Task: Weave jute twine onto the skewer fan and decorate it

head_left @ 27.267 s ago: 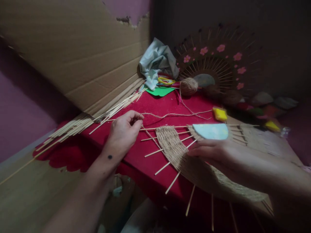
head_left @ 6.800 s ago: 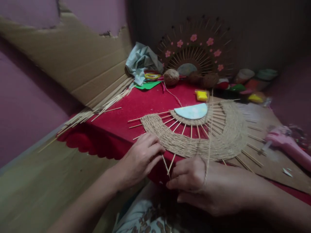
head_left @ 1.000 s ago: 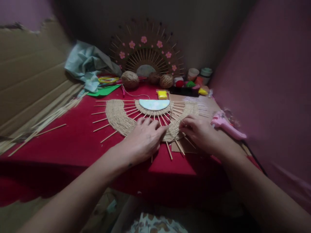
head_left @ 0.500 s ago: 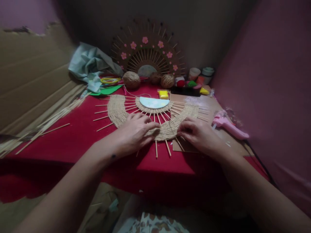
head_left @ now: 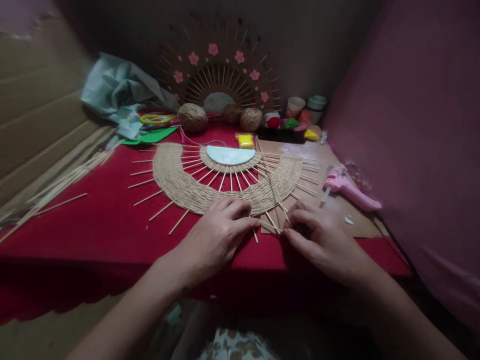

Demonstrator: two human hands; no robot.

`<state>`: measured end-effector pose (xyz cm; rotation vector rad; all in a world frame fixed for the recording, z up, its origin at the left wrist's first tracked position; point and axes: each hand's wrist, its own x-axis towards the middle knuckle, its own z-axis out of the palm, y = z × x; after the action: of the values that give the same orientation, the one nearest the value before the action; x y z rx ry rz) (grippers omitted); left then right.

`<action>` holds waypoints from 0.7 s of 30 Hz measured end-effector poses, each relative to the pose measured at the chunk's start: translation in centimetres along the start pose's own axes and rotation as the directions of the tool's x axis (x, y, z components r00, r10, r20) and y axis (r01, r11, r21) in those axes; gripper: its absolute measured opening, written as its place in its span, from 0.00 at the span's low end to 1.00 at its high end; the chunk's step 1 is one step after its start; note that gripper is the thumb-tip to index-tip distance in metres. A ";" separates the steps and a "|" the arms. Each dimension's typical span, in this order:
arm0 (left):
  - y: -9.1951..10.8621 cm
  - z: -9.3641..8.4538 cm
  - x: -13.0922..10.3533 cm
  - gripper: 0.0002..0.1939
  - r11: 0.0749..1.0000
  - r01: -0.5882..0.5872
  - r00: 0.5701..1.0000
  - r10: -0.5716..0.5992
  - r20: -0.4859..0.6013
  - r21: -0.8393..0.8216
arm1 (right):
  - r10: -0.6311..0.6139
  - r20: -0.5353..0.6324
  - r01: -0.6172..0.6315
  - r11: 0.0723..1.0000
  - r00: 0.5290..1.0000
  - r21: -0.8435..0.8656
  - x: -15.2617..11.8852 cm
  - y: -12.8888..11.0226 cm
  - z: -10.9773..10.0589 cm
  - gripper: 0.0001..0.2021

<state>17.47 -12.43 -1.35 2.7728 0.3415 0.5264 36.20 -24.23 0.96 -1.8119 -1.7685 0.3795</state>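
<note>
A half-circle fan of sticks woven with tan twine (head_left: 176, 187) lies on the red cloth, its light-blue half-disc (head_left: 230, 155) at the inner middle. My left hand (head_left: 227, 232) is at the fan's near edge, fingers curled down and closed over the rim and sticks; its fingertips are partly hidden. Just to the right, my right hand (head_left: 322, 235) pinches a thin strand of twine (head_left: 275, 190), which crosses the woven band from the back. Another short length stretches between both hands near the stick ends.
A pink glue gun (head_left: 348, 187) rests on cardboard (head_left: 365, 227) at right. Behind are twine balls (head_left: 192, 117), a yellow packet (head_left: 245, 141) and a flowered fan (head_left: 219, 75) standing upright. Loose sticks (head_left: 62, 202) and blue-green cloth (head_left: 116, 90) are at left.
Both hands have come down toward me, off the woven band to its near edge. The right hand now draws the twine out past the stick ends. The camera view has shifted slightly.
</note>
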 end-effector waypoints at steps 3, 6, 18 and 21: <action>-0.1 0.0 -0.1 0.13 0.999 0.004 1.000 -0.004 -0.012 -0.039 | 0.021 -0.005 -0.021 0.998 1.000 -0.057 -0.7 -0.2 0.6 0.07; -0.1 0.1 -0.3 0.13 0.998 -0.003 1.000 0.002 -0.018 -0.055 | 0.045 -0.010 -0.046 0.984 0.999 -0.170 -0.9 -0.4 1.0 0.06; 0.2 -0.3 -0.2 0.11 0.998 0.034 0.999 -0.034 0.000 -0.060 | 0.065 -0.083 -0.089 0.945 0.994 -0.315 3.3 1.5 -0.6 0.05; 0.3 -0.8 0.4 0.11 0.998 0.057 0.998 -0.057 -0.007 -0.004 | 0.016 -0.112 -0.049 0.953 0.994 -0.298 3.6 2.1 -0.2 0.05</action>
<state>17.57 -12.37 -0.38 2.7495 0.4196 0.5221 38.32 -20.64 0.62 -2.0298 -1.7980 0.0206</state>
